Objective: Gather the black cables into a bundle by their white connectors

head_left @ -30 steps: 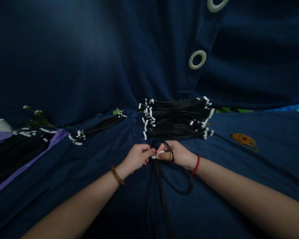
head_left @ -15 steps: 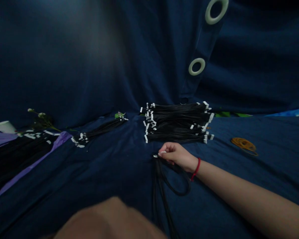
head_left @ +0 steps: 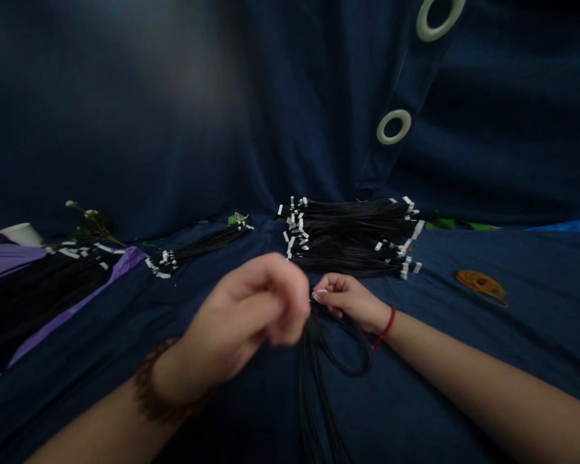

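Observation:
My right hand [head_left: 350, 299], with a red string at the wrist, pinches the white connector ends of several black cables [head_left: 352, 370]. The cables hang in a loop and trail towards me over the dark blue cloth. Close beside it on the left is my left hand [head_left: 263, 299], slightly blurred, its fingers curled in. Whatever those fingers may hold is hidden. A beaded bracelet [head_left: 154, 380] circles that wrist. Just beyond my hands lies a broad stack of black cable bundles [head_left: 348, 235] with white connectors at both ends.
To the left lies a narrower cable bundle [head_left: 203, 243]. A bigger cable pile [head_left: 43, 290] rests on purple material [head_left: 133, 258] at far left, near white flowers [head_left: 91, 212] and a white cup [head_left: 22, 234]. Tan rubber bands [head_left: 481, 283] lie at right. A blue curtain [head_left: 270, 116] hangs behind.
My left hand has risen from the bottom edge up and forward to beside my right hand. My right hand keeps its pinch on the cables. The view has shifted slightly.

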{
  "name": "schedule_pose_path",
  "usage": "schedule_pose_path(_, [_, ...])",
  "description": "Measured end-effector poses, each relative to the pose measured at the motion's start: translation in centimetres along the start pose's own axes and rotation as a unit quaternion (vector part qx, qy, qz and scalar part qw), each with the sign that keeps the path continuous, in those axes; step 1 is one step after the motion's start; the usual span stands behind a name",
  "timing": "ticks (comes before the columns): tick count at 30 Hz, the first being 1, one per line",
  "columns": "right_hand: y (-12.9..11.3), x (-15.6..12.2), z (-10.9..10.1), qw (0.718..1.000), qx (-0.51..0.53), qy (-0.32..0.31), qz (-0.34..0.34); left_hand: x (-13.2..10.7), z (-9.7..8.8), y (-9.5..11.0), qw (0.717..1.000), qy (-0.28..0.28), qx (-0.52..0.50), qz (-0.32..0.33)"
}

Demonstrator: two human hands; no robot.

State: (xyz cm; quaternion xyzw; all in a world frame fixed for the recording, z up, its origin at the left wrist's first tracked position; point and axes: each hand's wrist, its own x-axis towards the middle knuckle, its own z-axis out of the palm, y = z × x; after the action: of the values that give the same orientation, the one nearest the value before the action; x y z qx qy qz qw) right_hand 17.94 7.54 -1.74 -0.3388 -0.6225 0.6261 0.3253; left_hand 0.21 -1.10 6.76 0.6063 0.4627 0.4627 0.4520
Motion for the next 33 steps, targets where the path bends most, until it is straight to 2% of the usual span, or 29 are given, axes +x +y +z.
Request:
schedule_pose_path(3, [0.0, 0.1, 0.0, 1.0, 0.003, 0.005, -0.018, 3.2, 0.4, -2.5, 0.994, -0.044, -0.004, -0.1])
schedule_pose_path(6, [0.4, 0.4, -0.1, 0.999, -0.007, 0.02, -0.045, 5.6, 0.8, -4.8, 0.972, -0.118, -0.019, -0.202])
schedule_pose_path(8, [0.7, 0.7, -0.3, 0.997, -0.022, 0.026, -0.065, 6.3, 0.9, -5.7, 0.959, -0.148, -0.032, -0.239])
schedule_pose_path(10, [1.0, 1.0, -0.6, 0.995, -0.042, 0.03, -0.087, 6.6, 1.0, -6.1, 0.953, -0.152, -0.044, -0.259])
schedule_pose_path(14, [1.5, 1.4, -1.0, 0.989, -0.073, 0.053, -0.121, 6.5, 1.4, -6.5, 0.949, -0.12, -0.086, -0.278])
schedule_pose_path(20, [1.0, 0.7, -0.6, 0.987, -0.081, 0.07, -0.117, 6.1, 1.9, -7.1, 0.95, -0.077, -0.14, -0.268])
schedule_pose_path(26, [0.5, 0.1, -0.4, 0.987, -0.093, 0.079, -0.109, 5.8, 2.0, -7.1, 0.956, -0.033, -0.124, -0.262])
schedule_pose_path(33, [0.7, -0.2, -0.5, 0.983, -0.129, 0.067, -0.107, 5.9, 1.6, -7.1, 0.956, -0.055, -0.12, -0.262])
